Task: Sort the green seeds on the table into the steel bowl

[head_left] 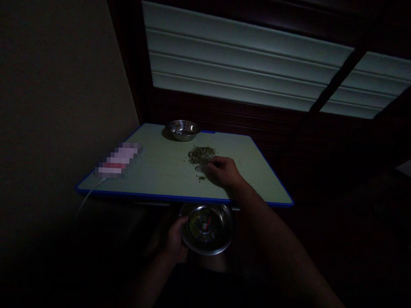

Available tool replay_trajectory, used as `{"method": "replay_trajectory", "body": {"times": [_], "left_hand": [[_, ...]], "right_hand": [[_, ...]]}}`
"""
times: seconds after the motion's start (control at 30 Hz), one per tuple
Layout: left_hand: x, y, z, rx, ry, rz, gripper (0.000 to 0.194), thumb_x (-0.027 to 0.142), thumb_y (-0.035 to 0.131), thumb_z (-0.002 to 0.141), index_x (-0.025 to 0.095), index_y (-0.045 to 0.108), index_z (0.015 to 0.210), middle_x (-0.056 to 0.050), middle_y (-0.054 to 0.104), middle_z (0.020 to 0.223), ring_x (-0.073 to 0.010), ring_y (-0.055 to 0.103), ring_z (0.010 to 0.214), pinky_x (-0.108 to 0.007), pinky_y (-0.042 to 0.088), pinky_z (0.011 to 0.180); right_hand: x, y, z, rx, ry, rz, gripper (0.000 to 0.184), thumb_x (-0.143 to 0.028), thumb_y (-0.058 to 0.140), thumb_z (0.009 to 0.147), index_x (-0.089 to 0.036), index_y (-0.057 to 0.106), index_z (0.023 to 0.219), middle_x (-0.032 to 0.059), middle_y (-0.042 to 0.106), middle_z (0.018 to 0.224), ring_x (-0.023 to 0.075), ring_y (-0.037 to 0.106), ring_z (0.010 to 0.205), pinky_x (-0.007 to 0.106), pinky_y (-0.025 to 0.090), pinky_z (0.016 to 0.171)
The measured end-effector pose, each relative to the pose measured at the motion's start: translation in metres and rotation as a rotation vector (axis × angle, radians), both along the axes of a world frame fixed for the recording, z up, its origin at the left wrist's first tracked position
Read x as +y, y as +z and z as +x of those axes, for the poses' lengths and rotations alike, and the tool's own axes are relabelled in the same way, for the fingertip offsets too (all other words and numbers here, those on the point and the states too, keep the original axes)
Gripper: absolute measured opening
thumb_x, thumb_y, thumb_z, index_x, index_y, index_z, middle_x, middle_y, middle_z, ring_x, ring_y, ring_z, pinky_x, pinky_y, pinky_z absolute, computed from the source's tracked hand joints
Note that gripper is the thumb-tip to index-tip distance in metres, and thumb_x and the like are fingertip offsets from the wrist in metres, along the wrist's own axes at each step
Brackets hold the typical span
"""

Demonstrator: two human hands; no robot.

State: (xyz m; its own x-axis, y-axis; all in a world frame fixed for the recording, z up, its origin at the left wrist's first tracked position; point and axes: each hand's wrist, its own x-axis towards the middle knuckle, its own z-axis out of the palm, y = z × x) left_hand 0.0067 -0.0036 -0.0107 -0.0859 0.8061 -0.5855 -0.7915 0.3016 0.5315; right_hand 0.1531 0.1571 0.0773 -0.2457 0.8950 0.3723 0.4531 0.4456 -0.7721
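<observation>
1. From where I stand, the heap of small green grains (201,154) lies on the bench (156,170), just right of its middle, spread a little longer left to right than near to far.
2. The right hand (223,168) is much the nearer one to it. It rests at the heap's near right side, with the forearm coming in from the near right.
3. The right fingers (214,163) are pinched on a small pale piece (201,168) that points left along the heap's near edge. The gloom hides just what it is. From those fingers, most of the grains lie to the left and far side.
4. A few loose grains (201,177) sit apart, nearer than the pale piece.
5. The left hand (176,237) grips the left rim of a stainless-steel bowl (217,247), held below the bench's near edge. More greenish grains lie inside, mostly to the left, beside a red-marked patch.
6. Another metal bowl (183,137) stands at the far edge, left of the heap; a blurred pink-and-white object (119,158) with a white cord (90,195) lies at the far left.
</observation>
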Motion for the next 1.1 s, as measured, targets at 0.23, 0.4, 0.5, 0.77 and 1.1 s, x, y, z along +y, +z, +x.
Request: {"method": "replay_trajectory", "body": {"times": [0.23,0.4,0.5,0.77,1.1], "left_hand": [[-0.001,0.000,-0.001,-0.020,0.004,0.034,0.018,0.024,0.069,0.062,0.015,0.072,0.078,-0.010,0.076,0.072,-0.0353,0.072,0.092,-0.043,0.057,0.082],[-0.001,0.007,0.002,-0.029,0.007,-0.027,0.011,0.022,0.065,0.065,0.016,0.072,0.072,-0.010,0.074,0.067,-0.0350,0.072,0.090,-0.044,0.057,0.082],[-0.001,0.006,0.001,0.008,0.020,-0.020,0.008,0.021,0.067,0.064,0.018,0.071,0.070,-0.007,0.074,0.066,-0.0312,0.073,0.080,-0.042,0.058,0.077],[0.001,-0.002,-0.001,0.015,0.014,0.023,0.010,0.021,0.067,0.065,0.013,0.072,0.069,-0.009,0.075,0.068,-0.0237,0.070,0.065,-0.034,0.056,0.068],[-0.002,0.014,0.003,-0.027,0.020,-0.046,0.010,0.019,0.062,0.069,0.015,0.072,0.067,-0.007,0.073,0.062,-0.0238,0.070,0.063,-0.036,0.058,0.070]], "right_hand": [[0.004,-0.001,0.001,-0.108,-0.095,0.059,0.016,-0.027,0.063,0.081,-0.016,0.074,0.081,0.0027,0.073,0.077,0.0145,0.063,0.071,0.027,0.047,0.071],[0.002,0.000,0.000,-0.126,-0.168,0.086,0.017,-0.028,0.062,0.083,-0.017,0.075,0.083,0.0036,0.074,0.078,0.0157,0.064,0.072,0.027,0.047,0.071],[0.002,-0.001,0.000,-0.142,-0.135,0.113,0.016,-0.027,0.062,0.083,-0.018,0.075,0.085,0.0046,0.075,0.082,0.0171,0.065,0.076,0.029,0.048,0.074],[0.004,-0.004,0.001,-0.168,-0.028,0.193,0.017,-0.024,0.063,0.083,-0.021,0.077,0.091,0.0058,0.076,0.093,0.0195,0.067,0.086,0.032,0.050,0.082],[0.002,-0.001,0.001,-0.170,-0.019,0.218,0.014,-0.020,0.064,0.083,-0.022,0.077,0.089,0.0038,0.076,0.089,0.0177,0.065,0.086,0.031,0.049,0.083]]}}
